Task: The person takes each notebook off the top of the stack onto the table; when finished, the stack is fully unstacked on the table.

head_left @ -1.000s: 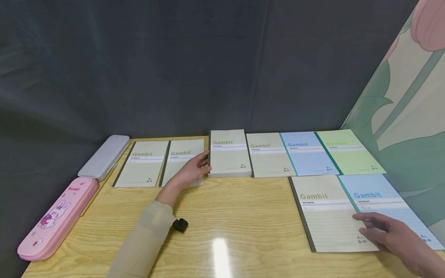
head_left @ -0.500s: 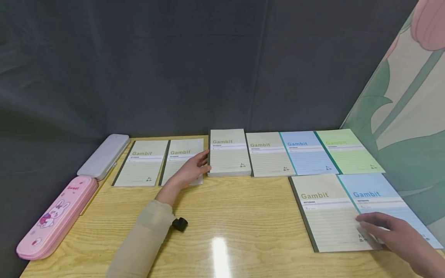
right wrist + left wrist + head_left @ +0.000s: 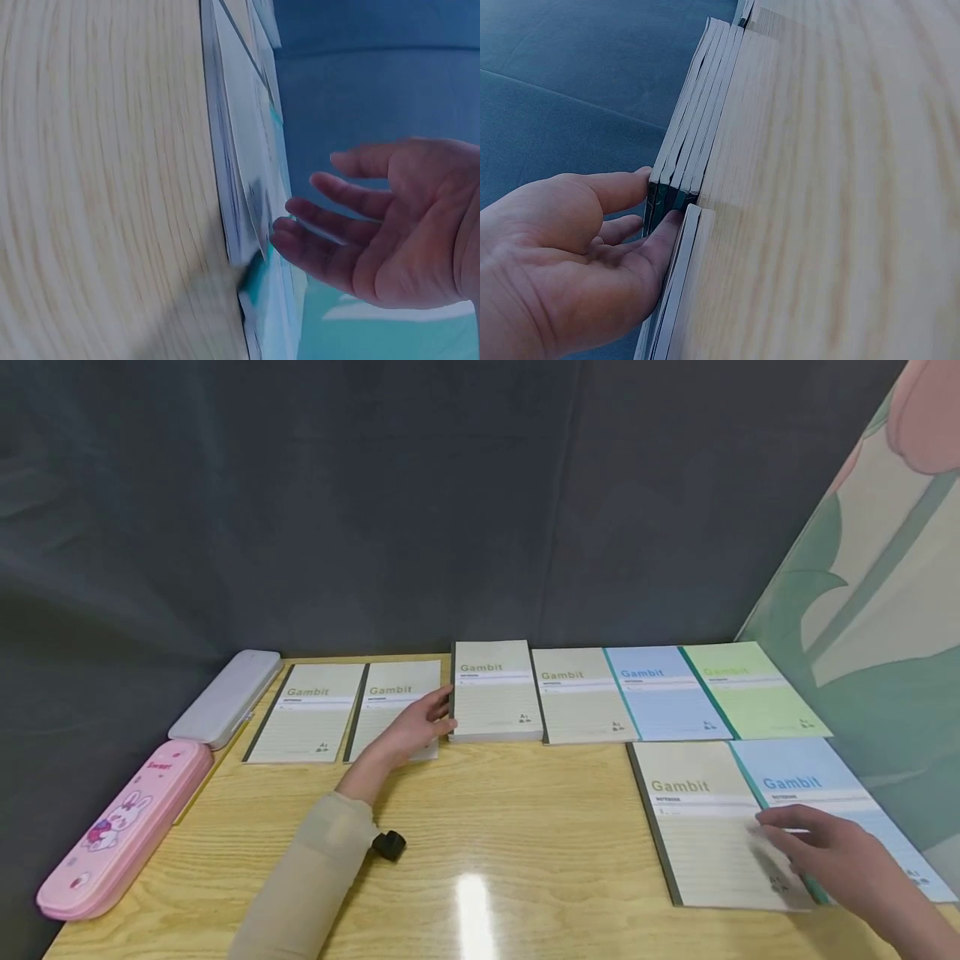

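Observation:
In the head view my left hand [image 3: 412,727] reaches to the dark spine of a stack of beige notebooks [image 3: 495,689] at the table's back edge. Its fingertips touch the spine side, as the left wrist view shows at the stack's corner [image 3: 694,112]; the fingers are not wrapped round it. My right hand [image 3: 840,852], fingers relaxed and slightly bent, hovers over the seam between a front beige notebook [image 3: 705,835] and a blue notebook [image 3: 802,768]. Nothing is in its grasp in the right wrist view, where the notebook's cover [image 3: 244,120] lies apart from the fingertips.
Two beige notebooks [image 3: 307,714] lie left of the stack. Right of it are single beige [image 3: 581,702], blue [image 3: 663,697] and green [image 3: 750,685] notebooks. A pink pencil case [image 3: 123,835] and a pale case [image 3: 225,697] line the left edge. Dark cloth [image 3: 390,510] hangs behind.
My right hand has risen a little off the front notebooks and shifted slightly left, uncovering the lower teal spine of the blue one. The left hand stays at the stack.

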### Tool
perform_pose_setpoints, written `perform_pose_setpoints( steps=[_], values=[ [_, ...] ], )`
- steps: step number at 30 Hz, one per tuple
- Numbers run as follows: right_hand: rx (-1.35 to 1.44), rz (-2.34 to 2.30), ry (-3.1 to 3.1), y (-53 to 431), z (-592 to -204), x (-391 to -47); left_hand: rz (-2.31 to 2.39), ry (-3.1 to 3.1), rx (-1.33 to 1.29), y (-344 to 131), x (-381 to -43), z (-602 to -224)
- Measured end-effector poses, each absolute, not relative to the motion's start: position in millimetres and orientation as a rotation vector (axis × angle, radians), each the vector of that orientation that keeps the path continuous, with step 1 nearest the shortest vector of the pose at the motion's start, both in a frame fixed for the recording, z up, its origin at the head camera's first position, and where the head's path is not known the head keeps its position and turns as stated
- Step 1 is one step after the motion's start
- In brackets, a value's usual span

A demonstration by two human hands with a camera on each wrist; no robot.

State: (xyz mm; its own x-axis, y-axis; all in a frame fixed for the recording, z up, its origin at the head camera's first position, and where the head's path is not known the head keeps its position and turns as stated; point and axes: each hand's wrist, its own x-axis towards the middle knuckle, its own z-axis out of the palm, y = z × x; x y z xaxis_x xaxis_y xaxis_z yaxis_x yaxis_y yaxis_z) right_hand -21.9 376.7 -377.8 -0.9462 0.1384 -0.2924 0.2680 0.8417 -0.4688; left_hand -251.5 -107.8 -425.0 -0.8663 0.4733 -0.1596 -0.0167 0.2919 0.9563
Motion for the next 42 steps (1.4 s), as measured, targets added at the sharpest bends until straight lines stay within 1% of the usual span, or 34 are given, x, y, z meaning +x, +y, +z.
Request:
perform_pose_setpoints(
  steps=[5, 12, 19, 24, 31, 38, 42],
  values=[
    [0.223, -0.652, 2.808, 361.5, -385.7, -29.7, 1.598, 2.155, 0.407, -105.6, -250.8, -425.0],
    [0.111, -0.662, 2.797, 355.1, -392.3, -34.7, 1.583, 2.169, 0.403, -106.4, -251.1, -425.5],
    [0.010, -0.697, 2.832, 352.7, -386.5, -37.9, 1.587, 2.176, 0.404, -108.1, -250.3, -424.2],
    [-0.035, -0.711, 2.893, 337.5, -377.3, -48.4, 1.577, 2.184, 0.408, -107.3, -251.6, -426.9],
    [-0.219, -0.951, 2.927, 299.8, -371.3, -78.3, 1.586, 2.183, 0.387, -107.4, -250.8, -425.5],
    [-0.173, -1.415, 2.634, 265.1, -378.7, -122.3, 1.577, 2.180, 0.389, -107.2, -250.8, -424.5],
    [-0.181, -1.576, 2.505, 247.3, -384.4, -147.8, 1.572, 2.183, 0.388, -106.7, -251.4, -425.5]
  ],
)
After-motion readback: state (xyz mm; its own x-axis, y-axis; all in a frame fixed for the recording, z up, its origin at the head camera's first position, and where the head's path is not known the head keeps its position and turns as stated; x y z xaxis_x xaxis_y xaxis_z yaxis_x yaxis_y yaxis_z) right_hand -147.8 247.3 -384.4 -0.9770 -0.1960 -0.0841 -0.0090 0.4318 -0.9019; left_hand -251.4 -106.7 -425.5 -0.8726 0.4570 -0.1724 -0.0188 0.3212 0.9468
